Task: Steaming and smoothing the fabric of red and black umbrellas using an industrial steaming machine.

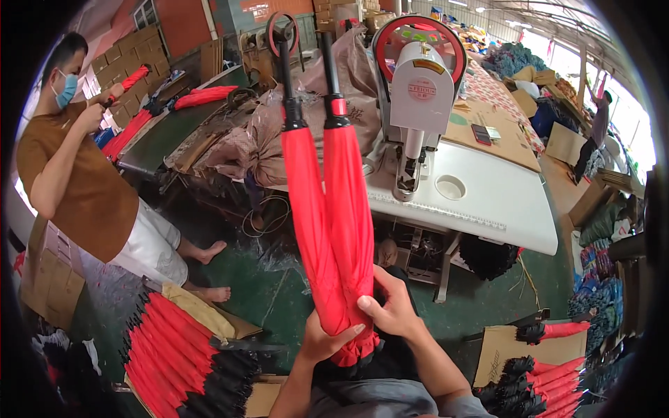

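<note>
Two folded red umbrellas stand side by side in front of me, the left umbrella [306, 216] touching the right umbrella [348, 181] toward the lower end. Their black shafts and handles point up and away. Around the gathered lower end, my left hand [325, 341] is closed, its thumb lying across the red cloth. My right hand [394, 306] grips the right side a little higher, thumb in front and the other fingers partly hidden behind the cloth. The lower tips are out of sight under dark fabric edges near my lap.
A white sewing machine [420, 97] stands on a white table [516, 209] ahead. Red and black umbrellas [171, 348] lie stacked at lower left, with another umbrella pile [550, 383] at lower right. A masked person [83, 181] at left handles a red umbrella. Brown sacking [244, 146] lies behind.
</note>
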`<state>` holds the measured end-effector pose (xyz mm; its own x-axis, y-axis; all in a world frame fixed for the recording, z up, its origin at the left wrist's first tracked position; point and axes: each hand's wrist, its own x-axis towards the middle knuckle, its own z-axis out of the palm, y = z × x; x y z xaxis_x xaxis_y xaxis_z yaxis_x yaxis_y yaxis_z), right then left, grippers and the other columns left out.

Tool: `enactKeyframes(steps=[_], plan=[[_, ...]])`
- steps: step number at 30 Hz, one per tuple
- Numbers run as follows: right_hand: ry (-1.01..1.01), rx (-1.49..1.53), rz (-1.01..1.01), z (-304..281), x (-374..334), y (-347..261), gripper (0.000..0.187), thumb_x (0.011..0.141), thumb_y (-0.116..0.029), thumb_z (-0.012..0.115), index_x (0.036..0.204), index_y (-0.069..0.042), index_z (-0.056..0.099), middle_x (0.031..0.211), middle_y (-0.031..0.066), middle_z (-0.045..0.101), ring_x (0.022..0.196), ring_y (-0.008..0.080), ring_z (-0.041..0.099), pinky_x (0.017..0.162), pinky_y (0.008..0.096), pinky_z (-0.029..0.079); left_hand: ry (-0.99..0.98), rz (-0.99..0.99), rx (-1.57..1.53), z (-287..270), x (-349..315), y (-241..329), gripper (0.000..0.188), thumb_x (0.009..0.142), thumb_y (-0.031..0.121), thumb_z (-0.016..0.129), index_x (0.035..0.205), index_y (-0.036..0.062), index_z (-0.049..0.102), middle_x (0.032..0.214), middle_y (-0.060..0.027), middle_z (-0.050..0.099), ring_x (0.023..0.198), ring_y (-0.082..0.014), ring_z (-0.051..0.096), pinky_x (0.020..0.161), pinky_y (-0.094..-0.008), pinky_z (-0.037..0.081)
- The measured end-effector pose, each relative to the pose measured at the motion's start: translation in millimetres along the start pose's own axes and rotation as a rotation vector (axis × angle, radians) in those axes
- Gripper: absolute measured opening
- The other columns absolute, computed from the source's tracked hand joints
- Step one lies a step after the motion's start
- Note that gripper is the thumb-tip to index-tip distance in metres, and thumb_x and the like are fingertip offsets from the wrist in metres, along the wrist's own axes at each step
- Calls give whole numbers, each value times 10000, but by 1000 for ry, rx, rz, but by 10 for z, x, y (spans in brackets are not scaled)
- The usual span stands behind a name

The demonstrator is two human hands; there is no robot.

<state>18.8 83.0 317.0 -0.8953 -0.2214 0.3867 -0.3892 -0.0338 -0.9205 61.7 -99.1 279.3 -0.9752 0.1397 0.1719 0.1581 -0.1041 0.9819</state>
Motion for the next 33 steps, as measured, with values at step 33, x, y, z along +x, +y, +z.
enactKeyframes(steps=[33], plan=[[-157,232,319,-97,-17,261,663,738,-35,909,1318,27,594,1231,85,688,1152,188,641,1020,377,512,-339,-258,-118,7,131,-412,717,785,146,890,1395,-3,545,1309,-125,662,1230,-238,629,1076,-398,484]])
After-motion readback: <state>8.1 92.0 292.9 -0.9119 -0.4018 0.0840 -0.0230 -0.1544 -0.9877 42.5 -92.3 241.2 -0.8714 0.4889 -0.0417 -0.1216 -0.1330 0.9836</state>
